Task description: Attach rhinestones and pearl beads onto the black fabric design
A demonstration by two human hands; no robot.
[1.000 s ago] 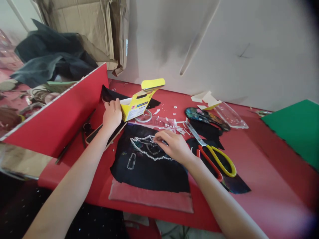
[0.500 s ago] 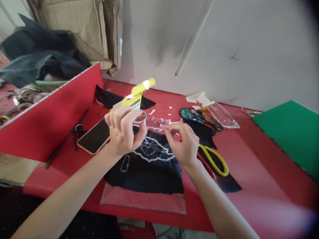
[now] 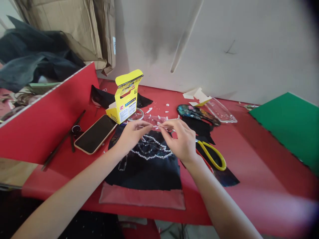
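My left hand (image 3: 133, 134) is closed in a pinch, its fingertips close to those of my right hand (image 3: 180, 137). The right fingers pinch too, with a tiny pale piece at their tips; what exactly either hand grips is too small to name. Below them a string of silvery beads (image 3: 149, 157) lies looped on a black cloth (image 3: 149, 176). An opened yellow box (image 3: 127, 99) stands behind my left hand, beside a round clear ring-shaped item (image 3: 138, 114). Scissors with a yellow and a red handle (image 3: 215, 156) lie right of my right hand.
A phone (image 3: 96, 134) lies to the left, near a red upright board (image 3: 54, 113). Behind on the right are a colourful dark pouch-like piece (image 3: 196, 114) and a clear plastic tray (image 3: 223, 111). A green board (image 3: 289, 126) sits at the far right.
My left hand has come down and right, away from the round item, to meet my right hand. The yellow box, earlier largely hidden behind it, now shows standing.
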